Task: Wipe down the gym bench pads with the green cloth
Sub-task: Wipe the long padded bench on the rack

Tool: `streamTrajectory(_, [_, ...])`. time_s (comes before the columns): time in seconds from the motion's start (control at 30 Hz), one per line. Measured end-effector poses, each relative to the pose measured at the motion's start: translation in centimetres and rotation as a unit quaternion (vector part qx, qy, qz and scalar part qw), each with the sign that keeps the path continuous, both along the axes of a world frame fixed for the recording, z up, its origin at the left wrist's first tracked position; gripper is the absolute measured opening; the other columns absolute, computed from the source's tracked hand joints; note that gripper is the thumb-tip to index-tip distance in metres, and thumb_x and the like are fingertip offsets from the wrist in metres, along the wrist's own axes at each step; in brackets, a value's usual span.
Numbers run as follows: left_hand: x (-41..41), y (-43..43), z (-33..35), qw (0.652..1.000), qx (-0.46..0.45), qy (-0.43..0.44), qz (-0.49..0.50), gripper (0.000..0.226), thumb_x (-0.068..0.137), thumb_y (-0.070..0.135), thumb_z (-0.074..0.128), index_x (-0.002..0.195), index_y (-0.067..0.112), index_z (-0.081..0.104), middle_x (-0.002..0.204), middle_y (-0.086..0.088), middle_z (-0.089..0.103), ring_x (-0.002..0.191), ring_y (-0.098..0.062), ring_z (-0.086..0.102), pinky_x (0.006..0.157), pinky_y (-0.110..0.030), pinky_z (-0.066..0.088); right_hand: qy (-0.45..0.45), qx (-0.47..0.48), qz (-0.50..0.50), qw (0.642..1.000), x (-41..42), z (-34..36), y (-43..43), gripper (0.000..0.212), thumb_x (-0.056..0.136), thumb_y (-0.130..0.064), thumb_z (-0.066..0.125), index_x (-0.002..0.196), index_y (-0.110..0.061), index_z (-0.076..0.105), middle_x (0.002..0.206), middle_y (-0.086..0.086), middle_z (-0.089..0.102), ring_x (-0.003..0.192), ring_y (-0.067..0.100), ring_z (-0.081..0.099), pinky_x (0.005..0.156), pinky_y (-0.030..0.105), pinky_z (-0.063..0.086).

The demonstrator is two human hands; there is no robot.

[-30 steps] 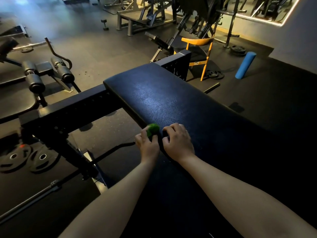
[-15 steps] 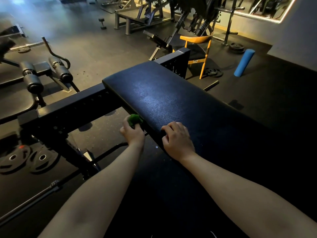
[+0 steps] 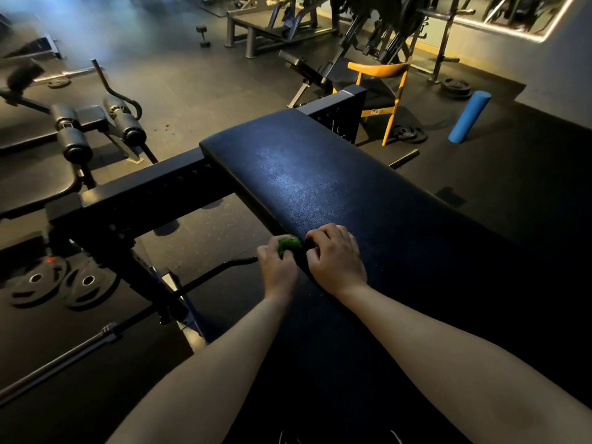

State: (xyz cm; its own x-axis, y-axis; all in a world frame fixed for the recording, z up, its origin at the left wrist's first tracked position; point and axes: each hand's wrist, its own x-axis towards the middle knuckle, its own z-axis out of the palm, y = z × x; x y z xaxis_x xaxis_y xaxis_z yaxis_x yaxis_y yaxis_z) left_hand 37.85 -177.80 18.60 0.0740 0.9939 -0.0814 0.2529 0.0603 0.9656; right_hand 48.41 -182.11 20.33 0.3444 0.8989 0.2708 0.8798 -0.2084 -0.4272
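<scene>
Forearms enter from the bottom edge, both reaching over the dark bench pad. Left hand sits at the pad's left edge, fingers curled round the bunched green cloth, which is pressed against that edge. Right hand lies just beside it on the pad top, fingers bent and tips down; whether it grips the edge cannot be told. Pad surface is black textured vinyl with a pale sheen towards its far end.

To the left, a black perforated frame beam runs out from the pad. Below it, two weight plates lie flat on the floor and a barbell lies diagonally nearer the camera. Flooring is dark rubber, dimly lit.

Further off: black roller pads on a machine at left, an orange chair behind the bench's far end, a blue foam roller leaning at right, a dumbbell and more machines at the back.
</scene>
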Motion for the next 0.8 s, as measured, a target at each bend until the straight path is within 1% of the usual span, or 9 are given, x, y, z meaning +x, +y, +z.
streamTrajectory(0.1, [-0.4, -2.6, -0.4, 0.999, 0.021, 0.007, -0.028, 0.035, 0.090, -0.009, 0.050, 0.091, 0.023, 0.064, 0.108, -0.004, 0.042, 0.089, 0.002, 0.049, 0.084, -0.001, 0.037, 0.026, 0.006, 0.002, 1.000, 0.0, 0.3, -0.2, 0.030, 0.079, -0.024, 0.046, 0.099, -0.023, 0.069, 0.102, -0.001, 0.060, 0.103, 0.024, 0.049, 0.094, 0.041, 0.041])
streamTrajectory(0.23, [-1.8, -3.2, -1.2, 0.996, 0.031, 0.026, -0.074, 0.037, 0.090, -0.006, 0.051, 0.096, 0.028, 0.065, 0.111, -0.007, 0.048, 0.095, 0.005, 0.049, 0.086, -0.001, 0.035, 0.054, 0.019, 0.004, 0.998, 0.1, 0.4, -0.5, 0.031, 0.080, -0.019, 0.045, 0.098, -0.021, 0.070, 0.098, -0.001, 0.062, 0.100, 0.025, 0.052, 0.091, 0.042, 0.044])
streamTrajectory(0.27, [-2.0, -2.8, -1.3, 0.997, 0.029, 0.021, -0.064, 0.037, 0.089, -0.005, 0.051, 0.098, 0.028, 0.065, 0.112, -0.007, 0.049, 0.100, -0.003, 0.052, 0.091, -0.006, 0.038, 0.055, 0.018, 0.005, 0.998, 0.1, 0.4, -0.5, 0.031, 0.079, -0.019, 0.046, 0.098, -0.021, 0.070, 0.098, -0.001, 0.062, 0.100, 0.025, 0.052, 0.091, 0.042, 0.045])
streamTrajectory(0.33, [-2.4, -1.4, -1.2, 1.000, 0.016, -0.013, 0.003, 0.038, 0.088, -0.003, 0.051, 0.105, 0.028, 0.066, 0.114, -0.006, 0.048, 0.104, -0.023, 0.056, 0.101, -0.033, 0.049, 0.053, 0.019, 0.007, 0.998, 0.1, 0.4, -0.5, 0.030, 0.079, -0.018, 0.047, 0.098, -0.021, 0.070, 0.098, -0.001, 0.062, 0.099, 0.024, 0.052, 0.091, 0.042, 0.045])
streamTrajectory(0.4, [-2.4, 0.5, -1.0, 0.997, -0.009, -0.031, 0.072, 0.039, 0.090, -0.003, 0.050, 0.116, 0.023, 0.064, 0.119, -0.009, 0.044, 0.105, -0.027, 0.055, 0.102, -0.047, 0.048, 0.052, 0.021, 0.009, 0.998, 0.1, 0.4, -0.5, 0.029, 0.079, -0.018, 0.048, 0.097, -0.020, 0.070, 0.097, -0.001, 0.062, 0.098, 0.024, 0.052, 0.090, 0.042, 0.046])
streamTrajectory(0.47, [-1.8, 1.9, -0.5, 0.995, -0.023, -0.034, 0.086, 0.039, 0.092, -0.001, 0.050, 0.123, 0.021, 0.061, 0.123, -0.011, 0.042, 0.106, -0.025, 0.052, 0.106, -0.045, 0.045, 0.052, 0.019, 0.011, 0.998, 0.2, 0.4, -0.5, 0.028, 0.080, -0.017, 0.049, 0.098, -0.020, 0.070, 0.098, -0.001, 0.062, 0.099, 0.024, 0.052, 0.089, 0.040, 0.046])
streamTrajectory(0.63, [0.1, 1.2, -0.6, 0.998, -0.031, -0.018, 0.055, 0.041, 0.091, -0.003, 0.049, 0.121, 0.021, 0.061, 0.120, -0.012, 0.042, 0.096, -0.021, 0.052, 0.107, -0.035, 0.042, 0.047, 0.019, 0.009, 0.999, 0.2, 0.2, -0.6, 0.030, 0.079, -0.017, 0.046, 0.097, -0.020, 0.070, 0.098, 0.000, 0.062, 0.099, 0.025, 0.052, 0.082, 0.037, 0.045])
streamTrajectory(0.73, [0.1, 0.2, -0.9, 0.999, -0.014, -0.001, 0.045, 0.034, 0.092, -0.003, 0.050, 0.121, 0.013, 0.060, 0.119, -0.012, 0.043, 0.096, -0.018, 0.050, 0.096, -0.018, 0.037, 0.045, 0.017, 0.007, 0.999, 0.2, 0.2, -0.5, 0.031, 0.080, -0.016, 0.045, 0.096, -0.020, 0.071, 0.098, 0.000, 0.062, 0.101, 0.026, 0.052, 0.080, 0.036, 0.045])
streamTrajectory(0.8, [0.1, -0.6, -0.7, 0.999, -0.007, 0.012, 0.031, 0.031, 0.092, -0.003, 0.051, 0.119, 0.009, 0.060, 0.118, -0.012, 0.043, 0.097, -0.018, 0.048, 0.090, -0.015, 0.034, 0.051, 0.014, 0.005, 0.999, 0.3, 0.3, -0.5, 0.030, 0.082, -0.013, 0.046, 0.096, -0.020, 0.072, 0.099, 0.000, 0.062, 0.102, 0.025, 0.052, 0.079, 0.036, 0.045])
